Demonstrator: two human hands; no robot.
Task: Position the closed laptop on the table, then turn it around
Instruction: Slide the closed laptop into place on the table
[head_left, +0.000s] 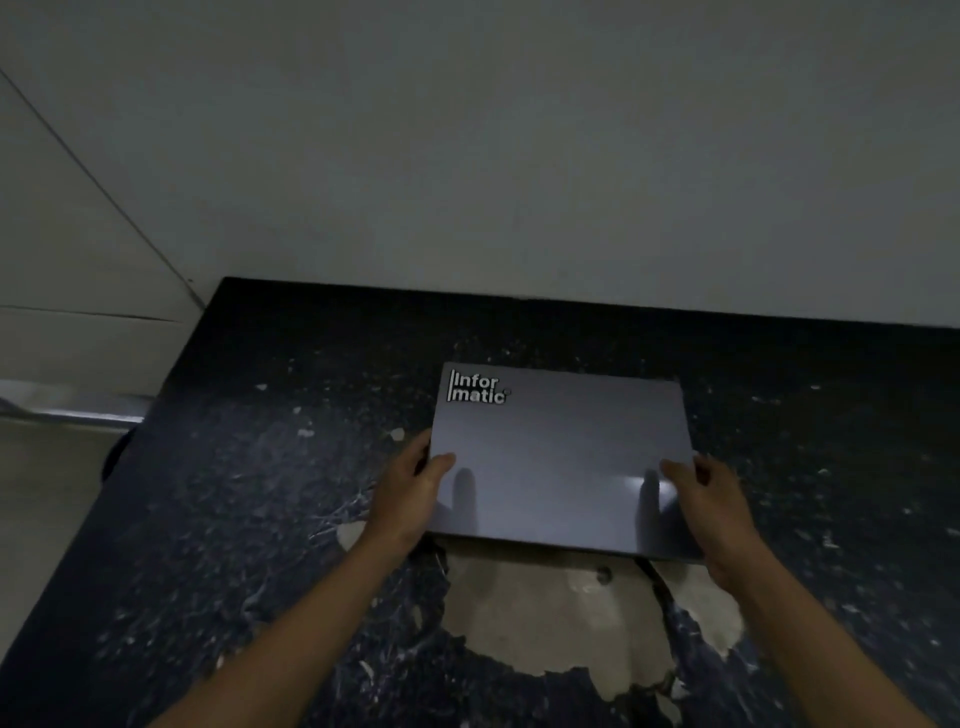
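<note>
A closed grey laptop (561, 457) with a white "Infor matic" sticker at its far left corner lies flat or just above the dark table (249, 467). My left hand (410, 493) grips its left edge near the front, thumb on the lid. On the right edge near the front corner, my right hand (711, 509) holds it the same way, thumb on top. Both thumbs are mirrored in the glossy lid. Whether the laptop's underside touches the table I cannot tell.
The table's black coating is scratched and peeled, with a large bare pale patch (571, 623) just in front of the laptop. A plain wall (519, 156) stands right behind the table's far edge. The table's left edge drops to a pale floor (41, 493).
</note>
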